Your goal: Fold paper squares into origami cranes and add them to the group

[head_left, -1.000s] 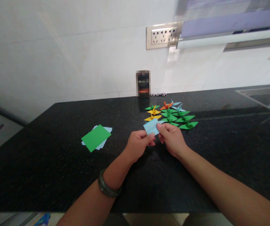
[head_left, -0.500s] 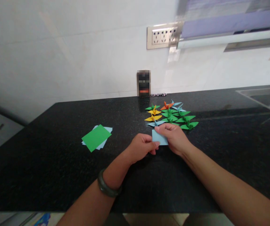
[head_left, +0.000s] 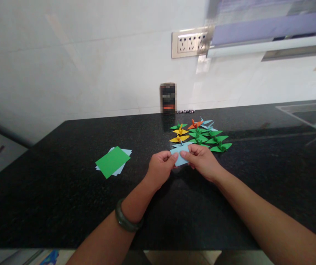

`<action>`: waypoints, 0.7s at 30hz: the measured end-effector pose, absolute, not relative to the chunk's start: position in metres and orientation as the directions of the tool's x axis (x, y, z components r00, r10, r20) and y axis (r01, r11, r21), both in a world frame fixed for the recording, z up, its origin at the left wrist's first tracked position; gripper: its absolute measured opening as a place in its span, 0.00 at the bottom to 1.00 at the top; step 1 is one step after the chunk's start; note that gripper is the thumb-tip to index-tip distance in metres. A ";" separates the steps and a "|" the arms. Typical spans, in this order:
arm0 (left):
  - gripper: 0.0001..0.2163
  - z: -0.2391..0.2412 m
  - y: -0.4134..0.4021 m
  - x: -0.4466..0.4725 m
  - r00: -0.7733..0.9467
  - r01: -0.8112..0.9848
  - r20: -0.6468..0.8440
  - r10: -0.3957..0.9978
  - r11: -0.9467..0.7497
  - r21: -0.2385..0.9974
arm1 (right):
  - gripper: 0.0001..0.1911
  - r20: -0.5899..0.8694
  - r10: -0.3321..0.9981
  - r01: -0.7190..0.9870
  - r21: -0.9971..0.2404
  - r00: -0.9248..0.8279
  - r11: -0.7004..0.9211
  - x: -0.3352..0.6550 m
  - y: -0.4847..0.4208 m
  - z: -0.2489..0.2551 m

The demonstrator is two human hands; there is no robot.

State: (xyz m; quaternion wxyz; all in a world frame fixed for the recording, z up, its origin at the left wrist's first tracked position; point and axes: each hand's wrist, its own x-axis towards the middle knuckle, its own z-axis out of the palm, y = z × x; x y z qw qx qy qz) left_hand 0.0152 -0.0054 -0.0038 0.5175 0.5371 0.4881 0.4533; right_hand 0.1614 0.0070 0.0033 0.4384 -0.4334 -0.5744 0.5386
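Note:
Between my two hands is a light blue piece of folded paper (head_left: pixel 180 159), tilted a little above the dark counter. My left hand (head_left: pixel 162 167) pinches its left side, thumb on top and fingers underneath. On the other side my right hand (head_left: pixel 204 161) grips the right edge, its thumb pressed flat on the paper. Just beyond the fingertips several folded paper cranes (head_left: pixel 199 135) stand in rows, green, yellow, orange and light blue. The nearest blue crane is partly hidden behind the paper and my right hand.
A small stack of green and light blue paper sheets (head_left: pixel 113 162) lies to the left on the black countertop (head_left: pixel 64 206). Against the wall stands a dark, pixelated object (head_left: pixel 168 98) with a beaded strand (head_left: pixel 185 111) beside it. Wall sockets (head_left: pixel 191 43) are above.
The blue paper has shifted slightly left and is turned a little. My left hand has moved up and left, and my right thumb now lies on the paper's face.

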 end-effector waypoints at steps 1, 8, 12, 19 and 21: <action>0.14 -0.004 -0.005 0.014 0.090 0.077 0.001 0.996 -0.008 0.997 | 0.17 0.031 0.968 0.037 -0.998 -0.249 0.041 0.162 0.007 0.003; 0.16 -0.006 -0.004 0.012 0.002 0.174 0.060 0.998 -0.060 0.983 | 0.15 0.015 0.976 -0.028 -1.000 -0.218 0.009 0.154 0.006 -0.003; 0.18 -0.004 -0.004 0.017 0.122 -0.160 -0.216 0.969 0.234 0.959 | 0.16 0.043 0.992 -0.094 -0.995 -0.116 0.032 0.158 0.011 -0.012; 0.13 0.002 -0.006 0.016 0.276 -0.293 -0.328 0.904 0.404 0.867 | 0.16 0.066 0.989 -0.035 -0.997 -0.136 0.062 0.163 0.013 -0.009; 0.13 0.002 -0.006 0.015 0.285 -0.306 -0.329 0.900 0.411 0.859 | 0.16 0.066 0.987 -0.021 -0.998 -0.147 0.064 0.162 0.012 -0.007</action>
